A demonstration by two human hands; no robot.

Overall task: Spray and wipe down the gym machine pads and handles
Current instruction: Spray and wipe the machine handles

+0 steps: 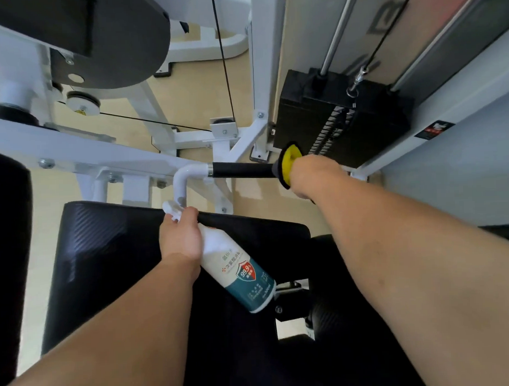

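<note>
White spray bottle (pixel 238 268) with a teal label band lies tilted over the black seat pad (pixel 105 255), left hand (pixel 181 238) curled round its neck. Right hand (pixel 313 176) clamps a yellow-grey cloth (pixel 288 160) around the end of the black handle (pixel 241 170).
</note>
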